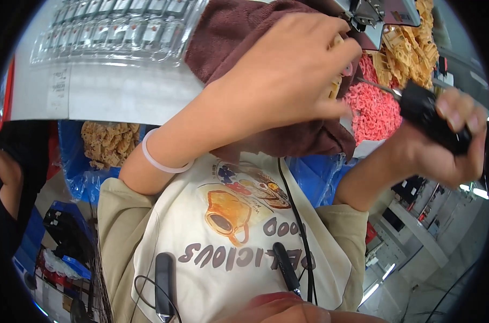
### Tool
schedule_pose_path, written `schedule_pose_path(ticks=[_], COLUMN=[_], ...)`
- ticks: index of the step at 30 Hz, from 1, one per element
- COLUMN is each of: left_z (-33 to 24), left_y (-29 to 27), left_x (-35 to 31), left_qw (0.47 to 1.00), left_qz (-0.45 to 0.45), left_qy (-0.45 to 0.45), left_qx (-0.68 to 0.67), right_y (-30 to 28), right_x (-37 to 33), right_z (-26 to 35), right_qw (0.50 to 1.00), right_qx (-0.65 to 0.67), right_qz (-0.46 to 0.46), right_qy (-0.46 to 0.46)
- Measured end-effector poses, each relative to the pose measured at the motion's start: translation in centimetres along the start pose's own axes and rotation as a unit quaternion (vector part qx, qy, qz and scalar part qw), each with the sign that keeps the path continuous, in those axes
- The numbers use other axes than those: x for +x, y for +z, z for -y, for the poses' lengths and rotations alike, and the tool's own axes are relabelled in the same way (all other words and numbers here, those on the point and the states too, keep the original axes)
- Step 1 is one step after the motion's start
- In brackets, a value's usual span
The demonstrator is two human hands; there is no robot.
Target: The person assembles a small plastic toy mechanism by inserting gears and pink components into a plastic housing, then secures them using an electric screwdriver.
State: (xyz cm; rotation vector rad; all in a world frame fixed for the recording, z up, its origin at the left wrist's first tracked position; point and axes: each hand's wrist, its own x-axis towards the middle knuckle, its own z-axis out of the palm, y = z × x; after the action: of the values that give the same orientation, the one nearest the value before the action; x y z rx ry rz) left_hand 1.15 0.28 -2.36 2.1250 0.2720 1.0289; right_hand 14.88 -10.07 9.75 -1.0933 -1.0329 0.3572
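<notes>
My left hand (pixel 287 70) reaches across a dark maroon cloth (pixel 220 46) on the worktable. Its fingers are bent around a small tan piece with a bit of pink on it (pixel 337 81); most of this piece is hidden by the fingers. My right hand (pixel 444 145), raised on the right, grips a black-handled tool (pixel 430 116). From that tool a thin metal shaft points left toward my left fingertips, with a gap between them. The tool's exact kind does not show.
Pink plastic pieces (pixel 371 110) lie heaped beside the cloth, with tan plastic pieces (pixel 408 51) beyond. A metal fixture (pixel 365 16) stands at the far edge. Clear trays (pixel 115 35) sit far left. A blue bin (pixel 72 145) holds more tan pieces. Another person's arm (pixel 7 177) shows left.
</notes>
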Motion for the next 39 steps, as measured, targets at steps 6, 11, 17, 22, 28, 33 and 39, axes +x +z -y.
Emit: schedule_pose_path(ticks=[6,11,17,22,28,33,39], left_z=[-1.7,-6.4,-6.6,-1.0,-3.2,-3.3,-1.6], left_y=[-1.7,-15.8,-22.4,-11.7,-8.1,-5.1,-4.2], left_x=[-0.5,-3.8,-13.7,-14.6,-12.6,-11.2,-11.0], left_qw=[0.978,0.948,0.860,0.897,0.972,0.994,0.987], left_qz=[0.080,0.268,0.286,0.319,0.117,-0.063,-0.107], left_qy=[0.117,-0.104,-0.348,-0.302,-0.190,-0.066,-0.057], left_qx=[0.153,0.135,0.238,-0.047,-0.073,0.062,0.106], right_y=[-4.7,-6.3,-5.7,0.9,6.1,7.2,6.6], right_x=[-1.7,-3.8,-5.1,-6.0,-7.1,-7.3,-6.7], right_z=[2.7,4.5,2.8,-1.5,-4.2,-4.9,-5.4], right_qw=[0.995,0.990,0.989,0.975,0.973,0.972,0.972], right_qx=[0.056,-0.027,0.106,0.219,0.218,0.216,0.226], right_qz=[-0.034,-0.096,-0.094,-0.038,-0.051,-0.068,-0.045], right_qy=[-0.076,-0.095,-0.049,0.026,0.055,0.056,0.044])
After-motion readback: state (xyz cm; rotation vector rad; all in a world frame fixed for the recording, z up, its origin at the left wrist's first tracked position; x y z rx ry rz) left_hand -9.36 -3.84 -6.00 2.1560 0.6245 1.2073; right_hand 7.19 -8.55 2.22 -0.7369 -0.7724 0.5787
